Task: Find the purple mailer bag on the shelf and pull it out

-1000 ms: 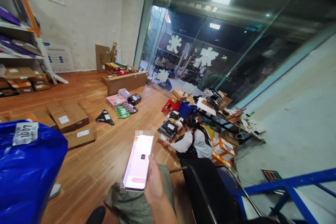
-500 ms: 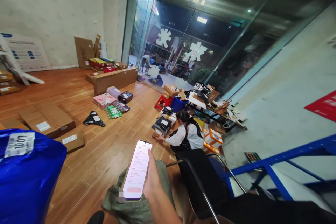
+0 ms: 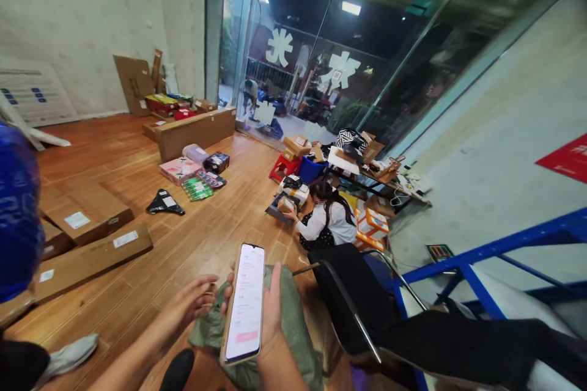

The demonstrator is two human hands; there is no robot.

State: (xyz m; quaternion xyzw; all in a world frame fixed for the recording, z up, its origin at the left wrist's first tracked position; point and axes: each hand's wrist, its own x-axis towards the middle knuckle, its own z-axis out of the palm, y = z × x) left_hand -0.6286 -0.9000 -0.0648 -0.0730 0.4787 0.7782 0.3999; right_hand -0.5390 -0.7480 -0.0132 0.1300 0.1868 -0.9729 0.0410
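My right hand holds a smartphone upright, its thumb along the right edge and its fingertips round the left edge. The lit screen shows a white page with lines of text and a pink button. Just left of the phone is my left hand, apart from it, with loosely bent, separated fingers and nothing in them. Below both hands lies a grey-green sack on the floor.
A blue plastic parcel shows at the left edge, above a white shoe. Cardboard boxes and a black parcel lie on the floor. Ahead crouches a person holding a small box; a black chair stands right.
My left hand has come into view beside the phone. The blue parcel has shifted left, uncovering a long box. The crouching person has raised a small box.
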